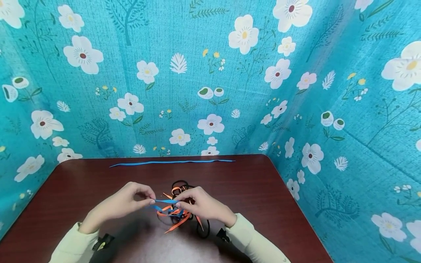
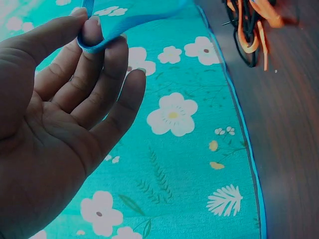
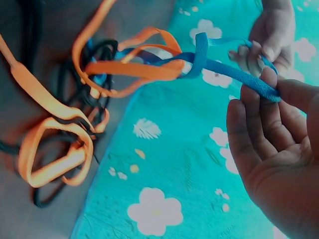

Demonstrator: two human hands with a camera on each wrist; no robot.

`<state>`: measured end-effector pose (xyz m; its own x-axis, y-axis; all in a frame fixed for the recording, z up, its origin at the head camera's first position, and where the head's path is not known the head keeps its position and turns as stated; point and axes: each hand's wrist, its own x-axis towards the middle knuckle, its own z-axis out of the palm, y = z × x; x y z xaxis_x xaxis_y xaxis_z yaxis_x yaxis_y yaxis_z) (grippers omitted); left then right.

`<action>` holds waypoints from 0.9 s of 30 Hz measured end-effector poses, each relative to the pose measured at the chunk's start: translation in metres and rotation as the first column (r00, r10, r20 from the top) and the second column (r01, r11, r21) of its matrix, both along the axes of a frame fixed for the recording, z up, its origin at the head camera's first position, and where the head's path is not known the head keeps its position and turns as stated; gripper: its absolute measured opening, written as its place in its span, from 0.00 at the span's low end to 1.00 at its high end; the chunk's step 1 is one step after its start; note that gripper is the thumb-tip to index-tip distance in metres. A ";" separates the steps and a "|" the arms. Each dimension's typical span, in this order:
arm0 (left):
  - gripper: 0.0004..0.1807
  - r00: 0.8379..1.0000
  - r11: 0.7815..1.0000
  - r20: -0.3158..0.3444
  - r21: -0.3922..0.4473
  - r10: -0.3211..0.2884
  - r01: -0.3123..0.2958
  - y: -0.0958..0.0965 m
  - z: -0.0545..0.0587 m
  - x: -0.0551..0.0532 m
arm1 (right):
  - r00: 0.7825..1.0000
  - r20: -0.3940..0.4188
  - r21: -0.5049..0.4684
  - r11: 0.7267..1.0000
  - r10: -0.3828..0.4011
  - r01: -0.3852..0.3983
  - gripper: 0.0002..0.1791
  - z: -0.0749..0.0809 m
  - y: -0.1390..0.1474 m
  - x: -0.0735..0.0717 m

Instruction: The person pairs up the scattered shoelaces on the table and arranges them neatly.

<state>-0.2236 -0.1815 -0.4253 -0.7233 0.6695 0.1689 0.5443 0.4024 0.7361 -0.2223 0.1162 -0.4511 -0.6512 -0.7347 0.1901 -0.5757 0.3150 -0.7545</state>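
Note:
My left hand pinches a blue flat shoelace between thumb and forefinger; in the left wrist view the lace bends round the forefinger. My right hand pinches another stretch of blue lace with thumb and fingers. A short length of it spans the space between the hands. From the right hand, the blue lace leads to a loop and passes among orange laces. These are tangled with black cords beneath and beside the right hand.
A separate blue lace lies stretched out along the far edge of the dark red-brown table. Behind the table and to its right hangs a turquoise flowered cloth. Dark bands sit at both wrists.

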 end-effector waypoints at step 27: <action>0.03 0.981 0.982 -0.040 0.045 0.188 -0.186 -0.044 0.018 0.008 | 0.987 -0.026 -0.071 0.986 -0.156 0.154 0.10 0.033 0.068 -0.008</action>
<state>-0.2157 -0.2257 -0.4071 -0.8262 0.5152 0.2278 0.4945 0.4696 0.7314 -0.2303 0.1837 -0.4178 -0.7491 -0.6099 0.2586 -0.5479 0.3509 -0.7594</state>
